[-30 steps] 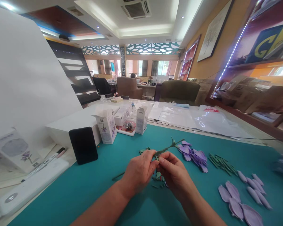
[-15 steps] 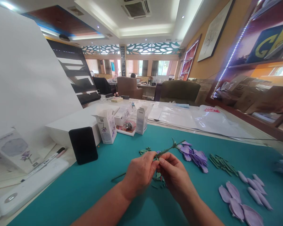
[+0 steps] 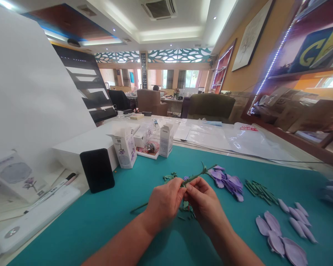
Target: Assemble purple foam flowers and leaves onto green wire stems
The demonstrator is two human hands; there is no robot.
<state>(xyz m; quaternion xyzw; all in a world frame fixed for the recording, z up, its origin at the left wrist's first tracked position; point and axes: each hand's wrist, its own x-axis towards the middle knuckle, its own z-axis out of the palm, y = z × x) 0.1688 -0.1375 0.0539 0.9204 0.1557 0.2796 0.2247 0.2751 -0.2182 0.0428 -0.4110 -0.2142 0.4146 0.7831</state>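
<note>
My left hand (image 3: pixel 164 199) is wrapped round a green artificial flower stem (image 3: pixel 197 175), whose thin end sticks out to the lower left of the fist. The leafy tip points up and right. Beside it, my right hand (image 3: pixel 204 201) pinches at the stem with thumb and forefinger; any small part between those fingertips is hidden. Small green pieces (image 3: pixel 170 176) lie behind my left hand, and more lie under both hands. Just beyond the stem's tip is a pile of purple petals (image 3: pixel 229 183).
Green sticks (image 3: pixel 261 191), pale purple buds (image 3: pixel 299 218) and large lilac petals (image 3: pixel 274 233) lie to the right on the teal mat (image 3: pixel 122 221). A black tablet-like panel (image 3: pixel 97 170), open flower boxes (image 3: pixel 124 149) and a white power strip (image 3: pixel 41 214) stand or lie on the left.
Both hands keep their hold on the stem, almost in place. The whole view has shifted very slightly; nothing else visibly moved.
</note>
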